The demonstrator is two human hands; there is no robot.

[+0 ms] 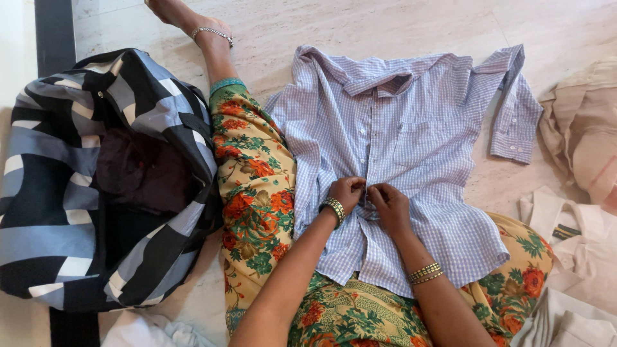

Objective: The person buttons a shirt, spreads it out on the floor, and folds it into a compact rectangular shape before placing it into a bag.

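Observation:
A light blue checked shirt (411, 135) lies spread face up on the pale floor, collar away from me, its hem over my lap. My left hand (346, 193) and my right hand (389, 204) meet at the shirt's button strip near its lower middle. Both pinch the fabric there, fingers closed on the placket. A bangle sits on each wrist. One sleeve is folded out at the right (517, 112).
An open bag with black, grey and white stripes (77, 186) stands at my left, dark clothes inside. My outstretched leg in floral cloth (254, 173) lies between bag and shirt. Beige and white garments (581, 193) are piled at the right.

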